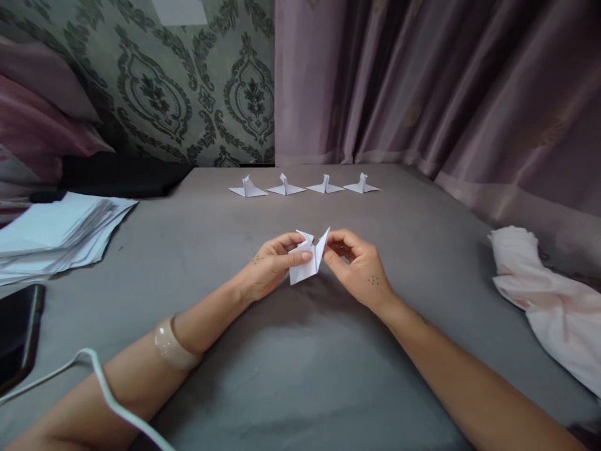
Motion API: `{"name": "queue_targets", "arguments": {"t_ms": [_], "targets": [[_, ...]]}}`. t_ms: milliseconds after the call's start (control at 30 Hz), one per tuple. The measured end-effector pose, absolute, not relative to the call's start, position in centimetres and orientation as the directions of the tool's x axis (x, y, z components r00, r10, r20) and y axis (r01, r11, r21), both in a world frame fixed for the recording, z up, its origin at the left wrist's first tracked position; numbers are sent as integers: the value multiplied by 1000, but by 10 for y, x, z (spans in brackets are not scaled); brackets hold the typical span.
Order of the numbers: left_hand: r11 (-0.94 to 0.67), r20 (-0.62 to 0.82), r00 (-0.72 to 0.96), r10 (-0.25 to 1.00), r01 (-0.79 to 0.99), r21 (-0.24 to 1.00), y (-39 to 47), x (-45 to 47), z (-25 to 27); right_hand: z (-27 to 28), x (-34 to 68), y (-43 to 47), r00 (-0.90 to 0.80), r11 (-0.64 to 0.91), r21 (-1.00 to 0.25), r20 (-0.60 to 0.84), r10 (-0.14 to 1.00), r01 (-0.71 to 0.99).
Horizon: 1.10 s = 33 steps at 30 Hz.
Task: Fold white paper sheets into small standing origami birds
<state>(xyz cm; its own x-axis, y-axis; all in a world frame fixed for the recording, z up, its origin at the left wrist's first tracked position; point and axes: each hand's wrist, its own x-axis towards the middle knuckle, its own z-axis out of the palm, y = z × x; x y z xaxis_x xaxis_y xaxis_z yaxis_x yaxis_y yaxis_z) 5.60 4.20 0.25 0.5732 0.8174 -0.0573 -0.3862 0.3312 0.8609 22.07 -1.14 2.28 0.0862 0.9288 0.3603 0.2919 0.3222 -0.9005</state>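
Between my hands, above the grey cloth surface, is a folded white paper figure with a flat part on the left and a raised pointed flap on the right. My left hand pinches its left part, thumb on the near face and fingers mostly hidden behind. At the raised flap, my right hand grips the edge between thumb and fingertips. Several folded paper figures stand in a row farther back, among them a leftmost paper figure and a rightmost paper figure, each with flat wings and an upright middle.
A stack of white paper lies at the left, with a dark phone nearer me. One white cable crosses over my left forearm. Pale pink cloth lies at the right. Behind hang purple curtains.
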Motion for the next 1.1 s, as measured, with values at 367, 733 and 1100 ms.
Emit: {"name": "queue_targets", "arguments": {"t_ms": [367,733,1100], "targets": [[236,-37,553,832,-293,926,38,57,3,24,220,-15,93,381,-877,423,902,291],[-448,411,361,837,22,894,27,57,4,44,216,-21,139,250,-929,295,945,271],[-745,644,383,663,253,617,31,52,4,45,225,-16,141,-4,-988,18,990,154]]}}
